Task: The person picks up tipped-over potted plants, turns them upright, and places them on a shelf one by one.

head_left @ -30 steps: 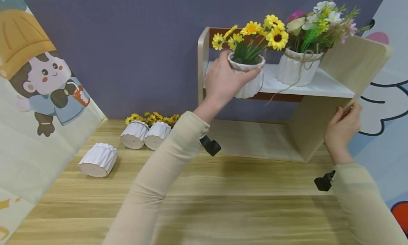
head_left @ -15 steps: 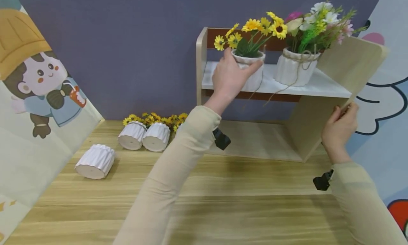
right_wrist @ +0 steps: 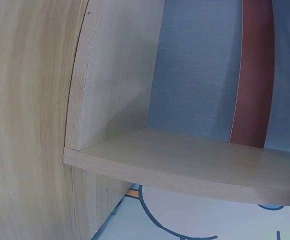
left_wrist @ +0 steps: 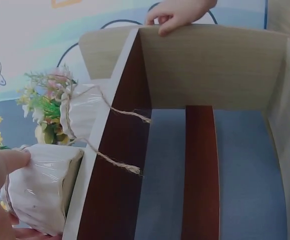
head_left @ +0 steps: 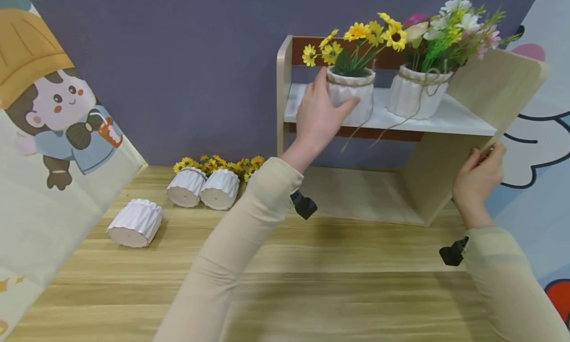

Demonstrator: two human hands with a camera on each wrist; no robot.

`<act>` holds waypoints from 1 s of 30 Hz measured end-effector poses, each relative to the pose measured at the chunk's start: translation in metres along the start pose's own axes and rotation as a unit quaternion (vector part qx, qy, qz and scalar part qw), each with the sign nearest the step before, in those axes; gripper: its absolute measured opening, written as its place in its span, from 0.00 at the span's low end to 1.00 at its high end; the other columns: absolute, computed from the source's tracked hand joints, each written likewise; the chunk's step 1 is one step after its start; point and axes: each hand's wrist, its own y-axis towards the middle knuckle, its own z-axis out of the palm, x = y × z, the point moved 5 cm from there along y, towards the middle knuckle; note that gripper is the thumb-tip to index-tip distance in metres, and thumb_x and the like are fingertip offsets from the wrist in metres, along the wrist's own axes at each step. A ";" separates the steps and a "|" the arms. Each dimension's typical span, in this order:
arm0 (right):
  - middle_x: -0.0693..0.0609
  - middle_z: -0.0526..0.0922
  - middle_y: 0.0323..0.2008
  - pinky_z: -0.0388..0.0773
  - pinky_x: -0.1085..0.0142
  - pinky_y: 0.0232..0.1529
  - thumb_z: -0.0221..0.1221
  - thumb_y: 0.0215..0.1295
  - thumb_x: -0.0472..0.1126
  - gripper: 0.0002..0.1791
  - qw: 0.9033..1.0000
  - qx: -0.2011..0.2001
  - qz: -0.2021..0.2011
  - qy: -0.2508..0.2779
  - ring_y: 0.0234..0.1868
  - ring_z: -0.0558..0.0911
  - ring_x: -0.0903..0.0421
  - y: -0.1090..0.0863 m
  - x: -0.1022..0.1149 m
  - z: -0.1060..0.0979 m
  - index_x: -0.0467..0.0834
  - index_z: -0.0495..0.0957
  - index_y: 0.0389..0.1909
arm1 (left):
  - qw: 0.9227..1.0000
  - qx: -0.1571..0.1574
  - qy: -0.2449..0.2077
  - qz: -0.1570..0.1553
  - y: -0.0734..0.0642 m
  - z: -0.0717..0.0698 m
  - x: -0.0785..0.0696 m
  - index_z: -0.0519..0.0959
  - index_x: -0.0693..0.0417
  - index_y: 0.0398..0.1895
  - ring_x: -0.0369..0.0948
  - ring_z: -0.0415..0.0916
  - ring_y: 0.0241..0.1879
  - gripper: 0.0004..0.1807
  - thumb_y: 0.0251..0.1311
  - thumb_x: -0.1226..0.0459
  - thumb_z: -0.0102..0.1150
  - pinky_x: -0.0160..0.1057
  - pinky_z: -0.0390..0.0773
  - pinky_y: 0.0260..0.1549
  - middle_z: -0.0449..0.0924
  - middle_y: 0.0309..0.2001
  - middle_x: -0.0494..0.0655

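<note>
A white ribbed flowerpot with yellow sunflowers stands upright at the front of the white upper shelf, twine hanging from it. My left hand holds this pot from its left, thumb across the front. Right of it stands a second white flowerpot with mixed pink, white and green flowers, tied with twine. My right hand grips the front edge of the right side panel of the small wooden shelf unit; its fingers are partly hidden. The right wrist view shows mostly the lower compartment.
On the wooden table to the left, white flowerpots with yellow flowers lie on their sides against the wall. Another white pot lies nearer. Cartoon-printed panels stand at both sides.
The sunflower pot has moved slightly back and down onto the shelf and stands straighter, with my left hand still round it. My right hand stays on the side panel.
</note>
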 end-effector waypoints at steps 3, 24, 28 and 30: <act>0.53 0.71 0.34 0.65 0.60 0.39 0.41 0.68 0.52 0.18 1.000 0.001 0.006 -0.003 0.38 0.73 0.48 0.002 -0.001 -0.001 0.49 0.69 0.52 | 1.000 -0.001 -0.005 0.010 0.002 0.004 -0.002 0.47 0.46 0.71 0.42 0.70 0.53 0.48 0.50 0.41 0.57 0.38 0.73 0.48 0.64 0.62 0.45; 0.45 0.73 0.38 0.66 0.58 0.39 0.39 0.69 0.52 0.19 0.999 0.039 0.022 -0.010 0.42 0.75 0.46 0.000 -0.002 0.005 0.49 0.66 0.55 | 0.997 -0.005 0.081 0.003 0.029 0.056 -0.023 0.47 0.42 0.69 0.38 0.74 0.39 0.46 0.51 0.36 0.50 0.34 0.76 0.33 0.69 0.54 0.42; 0.43 0.73 0.39 0.66 0.57 0.39 0.39 0.69 0.52 0.19 0.999 0.035 0.008 -0.006 0.42 0.75 0.45 0.001 -0.002 0.007 0.50 0.66 0.55 | 0.996 -0.007 0.088 0.004 0.033 0.064 -0.027 0.48 0.42 0.69 0.37 0.74 0.39 0.46 0.50 0.35 0.49 0.33 0.76 0.32 0.69 0.53 0.42; 0.43 0.74 0.40 0.66 0.58 0.39 0.39 0.69 0.53 0.19 0.999 0.038 0.009 -0.007 0.43 0.75 0.46 0.002 -0.002 0.007 0.51 0.65 0.55 | 0.996 -0.008 0.090 0.003 0.036 0.068 -0.029 0.48 0.41 0.69 0.37 0.74 0.39 0.46 0.50 0.35 0.49 0.33 0.76 0.32 0.69 0.53 0.41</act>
